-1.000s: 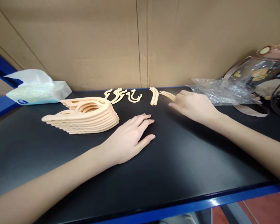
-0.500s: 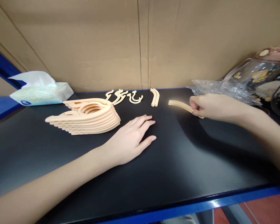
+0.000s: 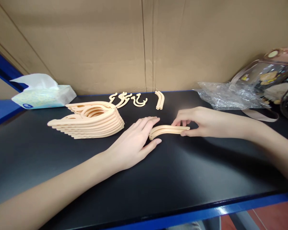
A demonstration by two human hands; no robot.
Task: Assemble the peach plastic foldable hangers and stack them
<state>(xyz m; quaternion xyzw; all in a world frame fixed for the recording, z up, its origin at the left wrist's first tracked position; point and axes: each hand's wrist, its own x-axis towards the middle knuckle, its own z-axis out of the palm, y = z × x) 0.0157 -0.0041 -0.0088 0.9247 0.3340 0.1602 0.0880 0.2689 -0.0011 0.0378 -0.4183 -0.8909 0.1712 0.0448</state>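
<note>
Between my hands lies a short pair of curved cream plastic hanger arms (image 3: 166, 129), side by side. My right hand (image 3: 190, 123) pinches their right end between thumb and fingers. Palm down on the black table, my left hand (image 3: 138, 140) keeps its thumb and fingers apart, and the left end of the arms reaches into that gap. Whether the left fingers touch the arms is hard to see. A stack of cream hanger bodies (image 3: 93, 124) rests left of my left hand. Loose cream hooks (image 3: 139, 100) and another small group of curved arms (image 3: 160, 100) lie farther back.
A tissue box (image 3: 45, 95) stands at the back left. Crumpled clear plastic bags (image 3: 230, 95) and a transparent bag with a strap (image 3: 266, 75) occupy the right. Brown cardboard (image 3: 98, 48) walls off the back, and the black table (image 3: 182, 179) ends in a blue front edge.
My right hand has moved left and toward me, carrying the curved hanger arms from the right side to my left fingers. My left hand has barely moved.
</note>
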